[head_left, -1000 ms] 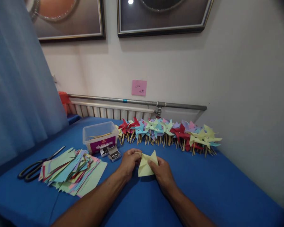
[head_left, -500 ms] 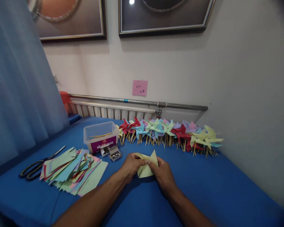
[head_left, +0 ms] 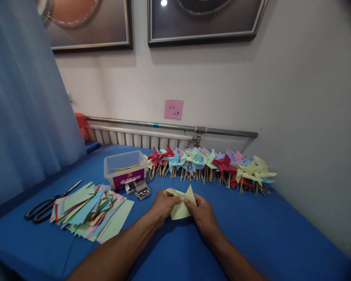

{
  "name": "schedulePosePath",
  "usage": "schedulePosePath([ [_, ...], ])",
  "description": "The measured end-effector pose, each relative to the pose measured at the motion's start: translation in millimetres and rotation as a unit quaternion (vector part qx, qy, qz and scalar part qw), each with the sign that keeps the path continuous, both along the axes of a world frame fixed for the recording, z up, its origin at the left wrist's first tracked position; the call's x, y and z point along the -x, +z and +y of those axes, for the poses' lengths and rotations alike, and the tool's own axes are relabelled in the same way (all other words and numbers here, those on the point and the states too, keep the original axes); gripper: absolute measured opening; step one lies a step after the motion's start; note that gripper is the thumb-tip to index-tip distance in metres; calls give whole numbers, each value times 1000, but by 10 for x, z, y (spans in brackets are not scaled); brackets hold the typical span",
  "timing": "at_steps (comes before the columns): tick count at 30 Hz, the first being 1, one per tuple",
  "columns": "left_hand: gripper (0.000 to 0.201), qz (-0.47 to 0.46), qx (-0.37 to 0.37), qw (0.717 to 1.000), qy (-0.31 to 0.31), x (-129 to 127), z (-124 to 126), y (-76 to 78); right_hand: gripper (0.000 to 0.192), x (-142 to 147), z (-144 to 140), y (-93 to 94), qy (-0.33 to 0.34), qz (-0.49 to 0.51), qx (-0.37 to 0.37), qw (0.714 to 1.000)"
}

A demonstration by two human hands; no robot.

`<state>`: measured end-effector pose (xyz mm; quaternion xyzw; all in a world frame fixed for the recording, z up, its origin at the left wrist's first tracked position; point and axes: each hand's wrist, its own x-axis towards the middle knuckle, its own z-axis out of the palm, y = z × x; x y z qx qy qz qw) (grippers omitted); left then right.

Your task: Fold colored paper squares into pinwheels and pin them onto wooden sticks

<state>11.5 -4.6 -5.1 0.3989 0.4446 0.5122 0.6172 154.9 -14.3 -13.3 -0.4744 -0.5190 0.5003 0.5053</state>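
Between my two hands is a pale yellow paper pinwheel (head_left: 179,210), partly folded, with one pointed corner standing up at its right. My left hand (head_left: 165,205) pinches its left side, thumb pressed near the centre. On the right side, my right hand (head_left: 203,214) grips the paper, its thumb also close to the middle. The fingers behind the sheet are hidden. Just left of my hands, two small boxes of metal pins (head_left: 142,192) lie open in front of a clear plastic tub (head_left: 125,160) with thin wooden sticks inside.
Finished pinwheels on sticks (head_left: 207,164) stretch along the back of the blue-covered table (head_left: 266,234). A stack of cut coloured paper (head_left: 90,212) lies at the left beside black-handled scissors (head_left: 43,207). Behind are a radiator (head_left: 128,137) and a metal pipe (head_left: 228,132).
My thumbs have drawn slightly apart at the paper's centre, and the lower flap looks flatter. Both hands keep their hold on the pinwheel.
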Motion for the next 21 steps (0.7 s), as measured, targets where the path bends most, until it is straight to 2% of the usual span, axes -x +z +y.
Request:
schedulePosePath([
  [9,19,5,5,998,58,56,74,0,44,-74,5,98,-32,-30,-27,999],
  [13,16,24,5,999,39,47,57,7,41,-82,-12,112,-18,-18,-37,999],
  [18,19,4,2,1000,18,36,69,-43,35,-127,-11,117,-30,-90,-74,993],
  [21,23,-19,3,1000,23,54,97,-90,43,-194,-15,169,-17,-90,-80,993],
])
